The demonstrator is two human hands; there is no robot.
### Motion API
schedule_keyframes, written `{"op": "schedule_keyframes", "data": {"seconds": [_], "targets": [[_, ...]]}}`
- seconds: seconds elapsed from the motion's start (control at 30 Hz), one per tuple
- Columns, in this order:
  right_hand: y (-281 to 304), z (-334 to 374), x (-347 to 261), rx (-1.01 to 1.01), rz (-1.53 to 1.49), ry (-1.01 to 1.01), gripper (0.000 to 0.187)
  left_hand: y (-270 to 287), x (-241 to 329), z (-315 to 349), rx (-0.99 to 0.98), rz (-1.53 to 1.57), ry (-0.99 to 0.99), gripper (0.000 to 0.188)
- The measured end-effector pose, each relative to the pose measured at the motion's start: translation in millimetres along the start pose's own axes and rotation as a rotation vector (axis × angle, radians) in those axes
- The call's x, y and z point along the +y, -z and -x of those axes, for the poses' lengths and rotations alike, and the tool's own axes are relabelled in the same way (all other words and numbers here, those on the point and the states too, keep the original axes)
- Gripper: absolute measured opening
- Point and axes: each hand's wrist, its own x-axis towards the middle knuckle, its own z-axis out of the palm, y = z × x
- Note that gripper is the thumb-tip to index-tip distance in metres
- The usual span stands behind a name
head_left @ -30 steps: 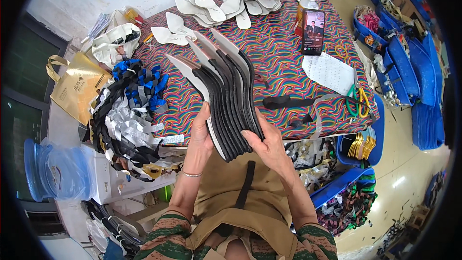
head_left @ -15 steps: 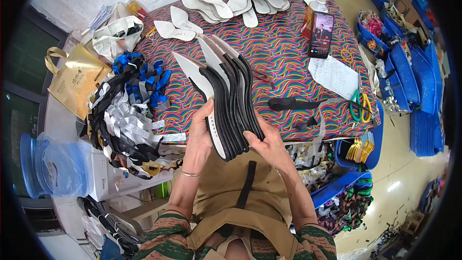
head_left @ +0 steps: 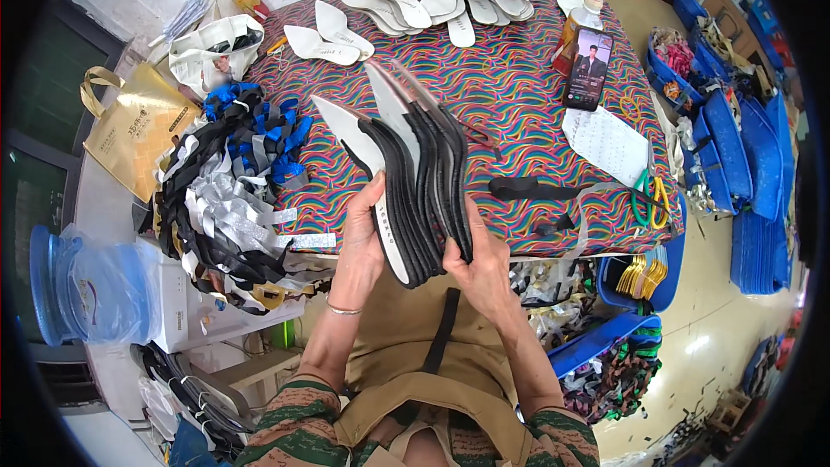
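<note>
Between my hands stands a stack of black-edged insoles (head_left: 399,207), white on the outer face, their pointed ends fanned upward away from me. My left hand (head_left: 363,227) grips the stack's left side, thumb on the white face near the rounded ends. My right hand (head_left: 484,270) is closed on the stack's right side, its thumb at the lower ends of the rightmost insoles, which sit a little apart from the others. The right fingers are partly hidden behind the stack.
Loose white insoles (head_left: 389,0) lie along the patterned table's (head_left: 510,138) far side. A phone (head_left: 590,69) leans on a bottle (head_left: 586,13). Scissors (head_left: 650,199) lie right, fabric strips (head_left: 233,190) left. Blue bins (head_left: 722,138) stand on the right floor.
My right hand has shifted slightly, and the rightmost insoles have slid upward and apart from the stack. My left hand keeps its grip. The whole view has moved a little.
</note>
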Motion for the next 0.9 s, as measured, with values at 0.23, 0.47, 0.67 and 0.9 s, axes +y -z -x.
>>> {"op": "schedule_keyframes", "data": {"seconds": [0.23,0.47,0.67,0.9], "targets": [[3,-1,-1,-0.065,-0.082,-0.092,0.071,12,2,-3,0.040,-0.011,-0.103,0.024],[10,-2,0,-0.144,-0.116,-0.062,0.066,10,6,0,0.017,-0.043,-0.107,0.030],[8,-3,1,-0.174,-0.119,-0.026,0.055,9,1,1,0.030,-0.018,-0.095,0.033],[17,-15,2,-0.315,-0.322,-0.140,0.051,6,2,-1,-0.024,-0.042,-0.089,0.034]]}}
